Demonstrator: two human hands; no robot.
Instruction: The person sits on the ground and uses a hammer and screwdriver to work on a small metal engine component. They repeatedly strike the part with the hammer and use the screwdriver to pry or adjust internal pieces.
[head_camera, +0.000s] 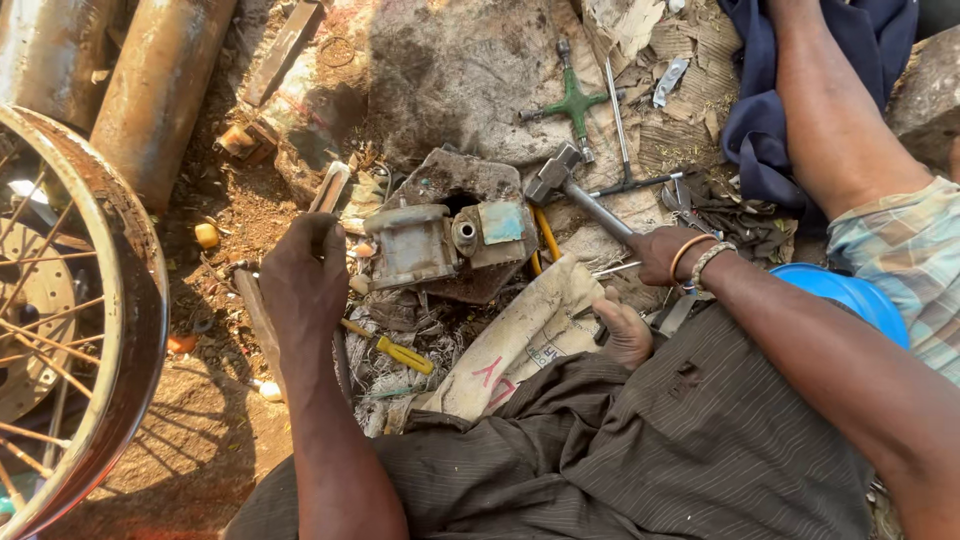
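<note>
Two hands work here: the right hand (655, 252) is clenched round the hammer (575, 195) handle, the left hand (305, 280) grips a flat bar (330, 185) beside the metal casting (440, 240) on the ground, which looks heavy, rigid, best steadied by its body.

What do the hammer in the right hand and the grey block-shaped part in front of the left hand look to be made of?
Hammer: the grey blocky head looks like dull, scuffed steel; the shaft looks like metal too, though I cannot be sure. Grey block-shaped part: apparently cast metal, matte and grimy, with rounded moulded edges and a round port. The right hand grips the hammer's shaft.
</note>
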